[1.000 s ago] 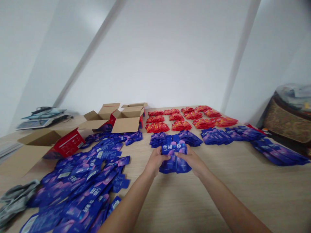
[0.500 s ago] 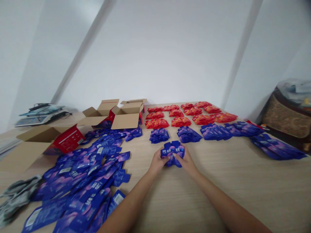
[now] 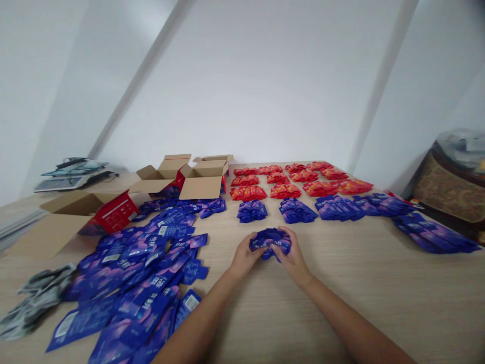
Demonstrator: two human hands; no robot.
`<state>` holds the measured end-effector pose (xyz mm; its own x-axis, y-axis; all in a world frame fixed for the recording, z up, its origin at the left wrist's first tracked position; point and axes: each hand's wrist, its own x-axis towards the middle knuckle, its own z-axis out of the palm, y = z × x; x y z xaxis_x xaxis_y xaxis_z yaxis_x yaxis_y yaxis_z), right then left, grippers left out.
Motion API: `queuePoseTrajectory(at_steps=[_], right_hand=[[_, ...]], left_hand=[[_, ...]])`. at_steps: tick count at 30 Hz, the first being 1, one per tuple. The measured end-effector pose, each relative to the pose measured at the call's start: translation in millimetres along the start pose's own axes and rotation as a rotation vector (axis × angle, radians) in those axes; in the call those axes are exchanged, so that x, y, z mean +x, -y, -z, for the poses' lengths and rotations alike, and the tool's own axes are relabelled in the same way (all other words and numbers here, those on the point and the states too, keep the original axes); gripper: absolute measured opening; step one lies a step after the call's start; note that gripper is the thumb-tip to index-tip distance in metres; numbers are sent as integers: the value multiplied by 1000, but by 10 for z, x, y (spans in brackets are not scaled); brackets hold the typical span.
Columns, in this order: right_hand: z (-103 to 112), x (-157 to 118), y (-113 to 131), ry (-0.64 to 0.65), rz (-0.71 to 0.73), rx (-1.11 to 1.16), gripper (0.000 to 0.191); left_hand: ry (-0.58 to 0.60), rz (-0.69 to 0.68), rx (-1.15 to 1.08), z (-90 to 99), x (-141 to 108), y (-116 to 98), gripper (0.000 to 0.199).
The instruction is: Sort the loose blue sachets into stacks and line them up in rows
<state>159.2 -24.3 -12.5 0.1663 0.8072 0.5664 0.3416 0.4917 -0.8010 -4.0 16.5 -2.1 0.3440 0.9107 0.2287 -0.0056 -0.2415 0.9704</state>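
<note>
The left grip and right grip partly hide the held pouches.

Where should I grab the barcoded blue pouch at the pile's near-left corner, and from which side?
Probably by the barcoded end of that blue pouch, pinched from the left: it juts onto bare tabletop, while the opposite end meets the pouch pile.

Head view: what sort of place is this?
Probably a small packing or sorting workspace, though one view can't confirm it. What points that way: open cardboard boxes, a loose heap of blue pouches and red pouches grouped in piles.
</note>
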Motion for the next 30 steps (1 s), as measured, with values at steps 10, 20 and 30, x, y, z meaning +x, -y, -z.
queuePoseTrajectory(at_steps=[10, 20, 30], right_hand=[[-47, -47, -302, 187, -107, -23, 94], [-77, -85, -275, 112, -159, -20, 83], [-72, -62, -326, 215, -177, -32, 80]], left_hand=[[12, 38, -193, -51, 6, 205, 74], [17, 16, -248, -129, -92, 242, 80], [139, 12, -136, -1, -102, 224, 79]])
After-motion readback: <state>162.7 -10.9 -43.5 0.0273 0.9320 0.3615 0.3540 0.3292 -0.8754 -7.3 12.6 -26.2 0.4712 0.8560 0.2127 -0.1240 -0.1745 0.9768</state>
